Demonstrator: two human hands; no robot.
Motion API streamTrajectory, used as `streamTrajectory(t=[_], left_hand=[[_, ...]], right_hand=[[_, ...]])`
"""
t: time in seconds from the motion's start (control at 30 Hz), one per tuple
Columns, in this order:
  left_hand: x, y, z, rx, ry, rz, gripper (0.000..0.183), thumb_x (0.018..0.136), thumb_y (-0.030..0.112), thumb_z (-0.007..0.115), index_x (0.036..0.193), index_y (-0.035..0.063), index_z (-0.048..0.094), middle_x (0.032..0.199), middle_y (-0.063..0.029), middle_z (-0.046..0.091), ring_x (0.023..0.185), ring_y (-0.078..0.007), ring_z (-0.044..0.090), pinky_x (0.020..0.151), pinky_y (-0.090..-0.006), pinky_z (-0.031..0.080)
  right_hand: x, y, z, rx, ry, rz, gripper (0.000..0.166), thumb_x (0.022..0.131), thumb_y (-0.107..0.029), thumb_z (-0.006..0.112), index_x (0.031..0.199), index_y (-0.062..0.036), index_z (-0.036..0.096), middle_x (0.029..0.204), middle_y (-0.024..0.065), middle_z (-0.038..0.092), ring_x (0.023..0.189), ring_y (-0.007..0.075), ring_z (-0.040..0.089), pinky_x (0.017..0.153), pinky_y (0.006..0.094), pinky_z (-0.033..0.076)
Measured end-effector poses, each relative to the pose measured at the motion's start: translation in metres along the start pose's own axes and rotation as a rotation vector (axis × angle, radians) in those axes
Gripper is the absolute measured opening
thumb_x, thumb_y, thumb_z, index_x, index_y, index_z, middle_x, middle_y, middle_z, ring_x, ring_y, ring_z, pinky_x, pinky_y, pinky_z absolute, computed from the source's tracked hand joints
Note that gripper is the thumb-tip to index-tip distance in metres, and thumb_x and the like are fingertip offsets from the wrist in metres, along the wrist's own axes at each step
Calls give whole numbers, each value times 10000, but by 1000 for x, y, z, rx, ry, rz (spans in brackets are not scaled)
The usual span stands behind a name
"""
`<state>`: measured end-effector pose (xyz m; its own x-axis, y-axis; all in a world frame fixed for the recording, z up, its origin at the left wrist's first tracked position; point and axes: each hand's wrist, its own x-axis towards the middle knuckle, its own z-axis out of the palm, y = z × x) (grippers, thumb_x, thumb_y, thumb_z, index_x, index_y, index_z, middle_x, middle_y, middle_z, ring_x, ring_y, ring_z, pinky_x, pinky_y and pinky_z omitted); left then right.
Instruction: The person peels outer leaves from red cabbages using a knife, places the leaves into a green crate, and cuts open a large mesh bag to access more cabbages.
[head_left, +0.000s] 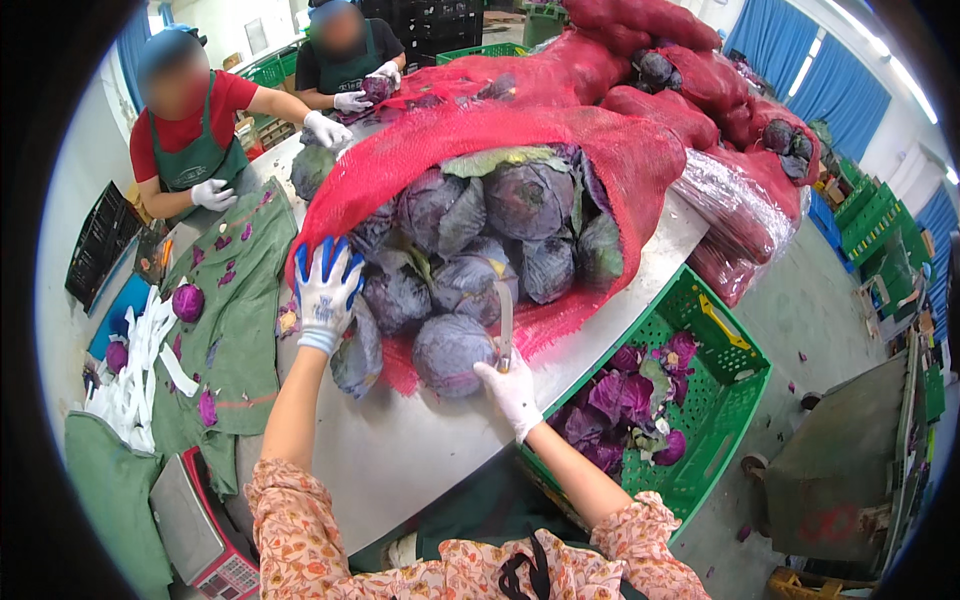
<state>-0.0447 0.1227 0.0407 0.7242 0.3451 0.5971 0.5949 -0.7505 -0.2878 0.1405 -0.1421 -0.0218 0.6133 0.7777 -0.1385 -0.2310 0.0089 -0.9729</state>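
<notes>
My left hand (328, 289), in a white glove with blue-coated fingers, lies spread against the left edge of a red mesh sack (420, 154) and the cabbages there. In a white glove, my right hand (511, 390) grips a knife (505, 315) with a curved blade pointing away from me. Beside that hand a whole red cabbage (452, 355) rests at the sack's mouth on the metal table (390, 465). More red cabbages (529, 196) fill the open sack, some with loose outer leaves. One loose leaf (358, 356) hangs just below my left hand.
A green crate (720, 420) with trimmed purple leaves stands at the right. Left are a green cloth (247, 300), white strips (142, 367) and a scale (202, 525). Two gloved co-workers (187, 135) (345, 60) stand across the table. Full red sacks (660, 112) are piled behind.
</notes>
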Motion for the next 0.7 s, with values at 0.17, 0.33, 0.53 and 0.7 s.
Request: streamTrajectory(t=[0.17, 0.33, 0.53, 0.7], left_hand=[[-2, 69, -63, -535, 152, 100, 433, 792, 184, 655, 1208, 68, 630, 1264, -184, 578, 1153, -363, 555, 1020, -498, 400], [-29, 151, -44, -979, -37, -355, 444, 833, 137, 636, 1256, 15, 581, 1236, -222, 586, 1150, -357, 562, 1011, -398, 431], [-58, 212, -100, -931, 0, -123, 537, 701, 110, 717, 1231, 111, 634, 1425, -179, 451, 1330, -427, 376, 1108, -476, 313], [-74, 208, -85, -1297, -61, -323, 838, 759, 522, 663, 1386, 2, 463, 1459, -227, 381, 1395, -359, 303, 1154, -428, 219]], right_hand=[[2, 13, -26, -21, 146, 87, 274, 878, -167, 709, 1095, -64, 576, 680, -40, 524, 517, 43, 448, 449, 219, 369], [-8, 6, -28, 43, 63, 192, 232, 913, -249, 668, 1031, -76, 568, 630, -32, 519, 475, 57, 464, 429, 224, 382], [-56, 22, -47, 403, 15, 228, 175, 943, -222, 614, 906, -114, 481, 672, -16, 509, 529, 83, 512, 477, 229, 450], [-94, 33, -65, 316, -26, 124, 464, 866, -151, 697, 1281, -81, 503, 717, -26, 500, 536, 69, 491, 487, 229, 461]])
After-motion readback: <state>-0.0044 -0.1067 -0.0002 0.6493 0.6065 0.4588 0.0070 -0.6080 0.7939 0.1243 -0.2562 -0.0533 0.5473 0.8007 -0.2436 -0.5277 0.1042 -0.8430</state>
